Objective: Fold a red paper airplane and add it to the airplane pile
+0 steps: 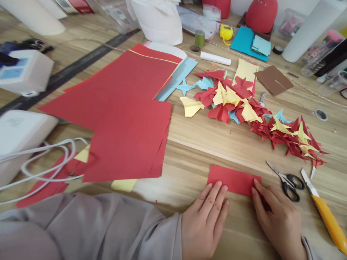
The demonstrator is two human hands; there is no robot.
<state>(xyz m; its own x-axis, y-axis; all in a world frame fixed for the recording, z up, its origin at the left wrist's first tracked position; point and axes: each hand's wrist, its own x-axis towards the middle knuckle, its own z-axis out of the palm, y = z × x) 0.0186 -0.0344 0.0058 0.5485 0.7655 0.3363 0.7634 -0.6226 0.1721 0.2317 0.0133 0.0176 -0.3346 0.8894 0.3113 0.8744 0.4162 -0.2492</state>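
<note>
A red paper rectangle [234, 177], apparently folded, lies on the table in front of me. My left hand [207, 213] rests flat with its fingers stretched out, the fingertips pressing the near left edge of this paper. At the right end, my right hand [279, 213] has its thumb and forefinger closed together on the paper's corner, the other fingers curled under. Black-handled scissors [288, 183] lie just beyond the right hand. A yellow utility knife [325, 215] with its blade out lies to the right of them.
Large red paper sheets [127, 141] are stacked at left. A long heap of folded paper pieces [244, 101] in red, yellow and blue stretches across the right. White cables [48, 166] loop at the left edge. A brown paper square [273, 80] and tape measure [226, 32] lie farther back.
</note>
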